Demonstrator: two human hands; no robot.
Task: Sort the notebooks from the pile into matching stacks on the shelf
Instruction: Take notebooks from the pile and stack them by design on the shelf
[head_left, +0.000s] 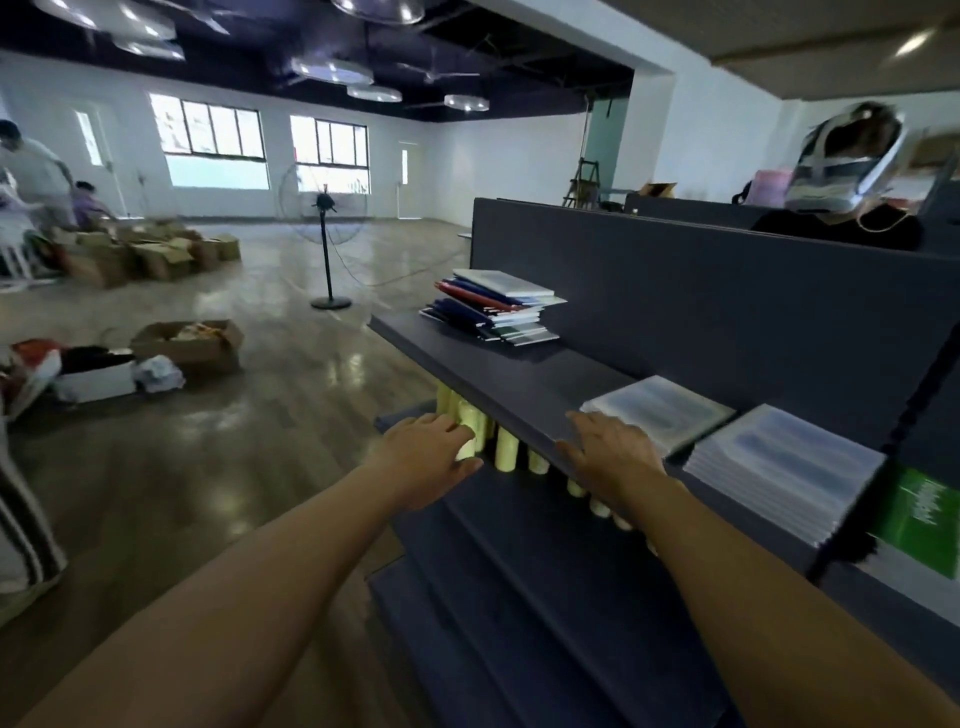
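Observation:
A mixed pile of notebooks (496, 306), red, blue and white covers, lies at the far left end of the dark shelf (519, 384). Two sorted stacks of pale notebooks sit to the right: a low stack (662, 410) and a thicker stack (784, 467). My left hand (423, 454) hovers empty off the shelf's front edge with fingers stretched forward. My right hand (613, 449) is flat over the front edge, fingers straight, beside the low stack and holding nothing.
Pale yellow rolls (506, 449) stand on the tier below the shelf edge. A green book (914, 519) lies at the far right. Behind the shelf's back panel sits a person (841, 208). A standing fan (326, 228) and cardboard boxes (187, 345) occupy the floor to the left.

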